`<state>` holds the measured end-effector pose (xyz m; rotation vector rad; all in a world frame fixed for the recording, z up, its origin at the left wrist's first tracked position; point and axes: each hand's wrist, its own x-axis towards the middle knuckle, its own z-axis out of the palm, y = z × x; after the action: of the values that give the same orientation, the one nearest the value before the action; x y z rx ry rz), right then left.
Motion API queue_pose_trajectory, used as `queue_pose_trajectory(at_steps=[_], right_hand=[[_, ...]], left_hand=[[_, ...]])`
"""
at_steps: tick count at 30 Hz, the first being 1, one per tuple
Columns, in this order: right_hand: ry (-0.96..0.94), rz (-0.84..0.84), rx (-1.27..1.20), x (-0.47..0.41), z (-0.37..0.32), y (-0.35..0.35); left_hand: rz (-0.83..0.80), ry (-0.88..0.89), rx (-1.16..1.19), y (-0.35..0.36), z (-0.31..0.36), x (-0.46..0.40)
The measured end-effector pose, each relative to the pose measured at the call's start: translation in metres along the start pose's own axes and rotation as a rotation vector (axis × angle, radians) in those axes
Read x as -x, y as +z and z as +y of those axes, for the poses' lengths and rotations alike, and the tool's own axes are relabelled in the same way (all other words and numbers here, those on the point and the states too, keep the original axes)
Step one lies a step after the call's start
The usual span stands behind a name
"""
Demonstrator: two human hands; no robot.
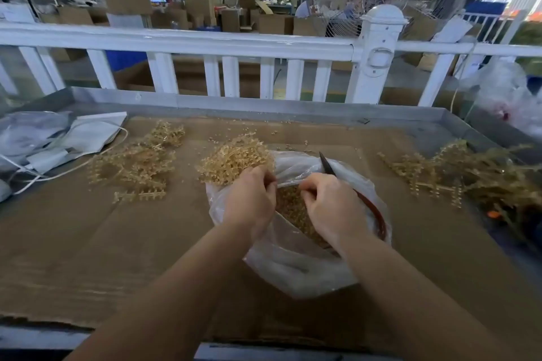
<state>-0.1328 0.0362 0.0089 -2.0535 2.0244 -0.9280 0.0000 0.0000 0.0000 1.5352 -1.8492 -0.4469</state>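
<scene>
**Grip state.** The left hand [249, 199] has a closed grip, with its fingers curled round the near edge of the sprue cluster [234, 161]. The right hand [331, 208] is also curled. A dark blade [327, 164] projects from its top toward the upper centre of the frame, so this hand is judged to hold that tool.

**Key relation.** The sprue cluster lies up and left of the left hand, at the centre of the frame, over the left rim of the plastic bag [293, 269]. Its long axis runs roughly left to right. The left hand is the nearer one. The blade stands to the right of the cluster, not touching it, and must travel left to meet it.

**Appearance.** The cluster is pale tan plastic, made of thin runners carrying rows of short stubs. Loose pieces [296, 211] of the same colour fill the bag between the hands. The bag lines a red basin [378, 214] on the cardboard-covered tabletop [117, 243].
</scene>
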Motion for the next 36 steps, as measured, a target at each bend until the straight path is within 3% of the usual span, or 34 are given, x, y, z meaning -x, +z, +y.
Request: queue_pose_trajectory(at_steps=[5,10,14,22,28,34,36], right_hand=[[0.205,0.059,0.283,-0.012,0.009,0.002],[0.415,-0.163,0.445,-0.014,0.022,-0.005],[0.447,-0.204,0.417,-0.015,0.030,-0.006],[0.371,-0.168,0.333,-0.015,0.038,-0.005],[0.332,-0.119,0.320,-0.015,0.037,-0.006],[0.353,-0.146,0.272,-0.020,0.037,-0.011],[0.375,-0.158,0.257,-0.023,0.040,-0.011]], left_hand=[[-0.042,-0.054,-0.204,0.011,-0.007,-0.010],[-0.059,-0.083,-0.292,0.014,-0.011,-0.014],[-0.034,-0.115,-0.223,0.017,-0.014,-0.016],[0.030,-0.222,0.275,0.018,-0.019,-0.018],[0.055,-0.271,0.476,0.015,-0.018,-0.018],[-0.040,-0.535,1.027,0.007,-0.006,-0.027],[-0.096,-0.571,1.085,0.006,-0.005,-0.028]])
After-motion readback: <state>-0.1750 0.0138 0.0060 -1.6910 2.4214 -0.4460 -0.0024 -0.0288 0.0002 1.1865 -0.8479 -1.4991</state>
